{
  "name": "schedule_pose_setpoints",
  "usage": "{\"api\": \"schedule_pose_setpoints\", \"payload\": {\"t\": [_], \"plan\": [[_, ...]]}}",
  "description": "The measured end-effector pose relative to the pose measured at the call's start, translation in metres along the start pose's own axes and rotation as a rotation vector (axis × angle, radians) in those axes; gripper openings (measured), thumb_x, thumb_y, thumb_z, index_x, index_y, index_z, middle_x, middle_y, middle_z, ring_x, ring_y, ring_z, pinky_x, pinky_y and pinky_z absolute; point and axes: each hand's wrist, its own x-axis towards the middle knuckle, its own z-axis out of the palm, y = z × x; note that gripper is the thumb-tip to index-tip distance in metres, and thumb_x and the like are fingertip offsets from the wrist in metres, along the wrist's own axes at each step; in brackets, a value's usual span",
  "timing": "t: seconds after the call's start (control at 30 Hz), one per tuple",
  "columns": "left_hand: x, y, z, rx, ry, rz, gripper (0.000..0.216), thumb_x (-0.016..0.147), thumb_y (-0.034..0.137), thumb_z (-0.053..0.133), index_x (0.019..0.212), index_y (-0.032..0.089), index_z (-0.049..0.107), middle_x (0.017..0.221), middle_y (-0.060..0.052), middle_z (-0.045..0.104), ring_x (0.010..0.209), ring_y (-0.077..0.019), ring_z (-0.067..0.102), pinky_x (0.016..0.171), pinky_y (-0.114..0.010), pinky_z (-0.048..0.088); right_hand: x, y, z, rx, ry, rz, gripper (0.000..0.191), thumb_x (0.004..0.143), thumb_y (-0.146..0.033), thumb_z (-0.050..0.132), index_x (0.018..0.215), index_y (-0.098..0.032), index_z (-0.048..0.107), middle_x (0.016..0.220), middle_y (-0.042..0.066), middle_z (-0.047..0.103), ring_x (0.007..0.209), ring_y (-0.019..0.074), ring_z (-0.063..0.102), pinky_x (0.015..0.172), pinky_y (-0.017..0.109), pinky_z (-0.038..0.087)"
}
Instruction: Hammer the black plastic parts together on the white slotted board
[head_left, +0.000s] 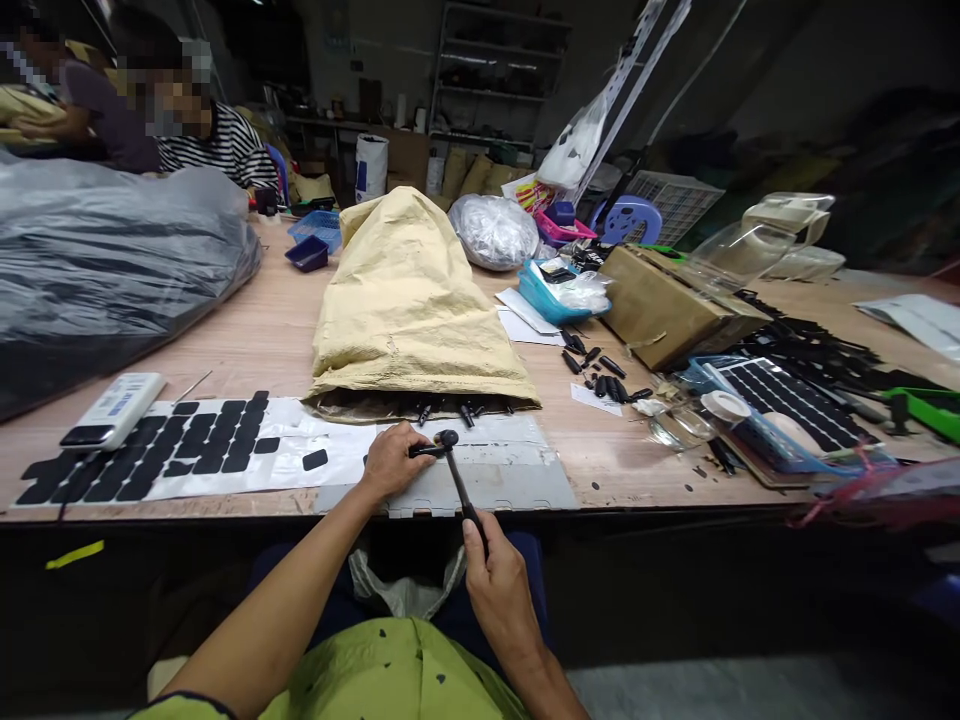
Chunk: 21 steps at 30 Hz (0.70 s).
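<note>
My right hand (501, 580) is wrapped round the dark handle of a small hammer (458, 482). The hammer's head is up at the far end of its shaft, over a grey sheet (517, 470) at the table's front edge. Pinched in my left hand (395, 462) is a slim black part (424, 451), close beside the hammer head; whether the two touch I cannot tell. Just beyond lies a large yellow sack (416, 310), its mouth facing me, with several black parts (466, 414) poking out.
On the left, black stickers (225, 435) on white backing lie by a white box-shaped device (116, 410). A big grey plastic bag (112, 270) is behind them. To the right are loose black pieces (607, 388), a cardboard box (667, 305) and a blue basket (780, 440). People sit at far left.
</note>
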Motion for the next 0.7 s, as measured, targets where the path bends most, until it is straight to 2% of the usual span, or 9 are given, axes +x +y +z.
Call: {"api": "schedule_pose_setpoints", "payload": {"t": [0.1,0.2,0.33,0.43,0.6,0.7], "plan": [[0.0,-0.001,0.001,-0.003,0.006,0.011,0.015,0.078,0.029,0.072,0.092,0.026,0.075,0.081,0.001,0.061,0.085,-0.0168,0.057,0.072,-0.028,0.04,0.001,-0.001,0.005,-0.002,-0.029,0.002,0.042,0.094,-0.047,0.04,0.111,-0.018,0.066,0.105,0.01,0.073,0.094,0.0217,0.069,0.081,0.027,0.052],[0.0,-0.002,0.001,-0.013,0.005,0.017,0.016,0.077,0.028,0.073,0.093,0.027,0.075,0.082,0.001,0.061,0.086,-0.0171,0.058,0.074,-0.028,0.04,0.001,0.0,0.003,-0.001,-0.049,0.045,0.044,0.094,-0.049,0.04,0.111,-0.019,0.066,0.098,0.009,0.073,0.088,0.0209,0.069,0.077,0.027,0.053],[-0.001,-0.003,0.002,-0.009,0.006,0.02,0.017,0.075,0.028,0.074,0.092,0.025,0.075,0.083,0.0,0.062,0.088,-0.0182,0.058,0.078,-0.03,0.041,0.0,0.008,-0.011,-0.075,0.065,0.107,0.051,0.093,-0.049,0.04,0.128,-0.017,0.058,0.093,0.008,0.073,0.077,0.0203,0.068,0.067,0.027,0.053],[-0.001,-0.003,0.001,-0.01,-0.02,0.03,0.016,0.073,0.027,0.075,0.089,0.023,0.075,0.082,0.0,0.062,0.088,-0.0188,0.058,0.078,-0.031,0.041,0.0,0.02,-0.018,-0.131,0.093,0.083,0.053,0.094,-0.04,0.039,0.142,-0.021,0.048,0.099,0.007,0.073,0.076,0.0181,0.068,0.066,0.025,0.054],[-0.002,-0.001,-0.005,-0.023,-0.071,0.072,0.014,0.07,0.028,0.077,0.083,0.024,0.076,0.085,0.0,0.062,0.089,-0.0191,0.056,0.08,-0.032,0.04,0.003,0.038,-0.013,-0.171,0.085,-0.017,0.051,0.094,-0.032,0.035,0.142,-0.023,0.05,0.112,0.007,0.072,0.088,0.0161,0.069,0.075,0.024,0.055],[-0.01,0.002,-0.011,-0.008,-0.151,0.127,0.016,0.067,0.031,0.08,0.082,0.026,0.077,0.092,-0.001,0.062,0.093,-0.0202,0.054,0.084,-0.035,0.039,0.005,0.041,-0.007,-0.161,0.105,-0.06,0.052,0.095,-0.031,0.035,0.144,-0.02,0.048,0.125,0.009,0.067,0.1,0.0165,0.068,0.082,0.025,0.054]]}}
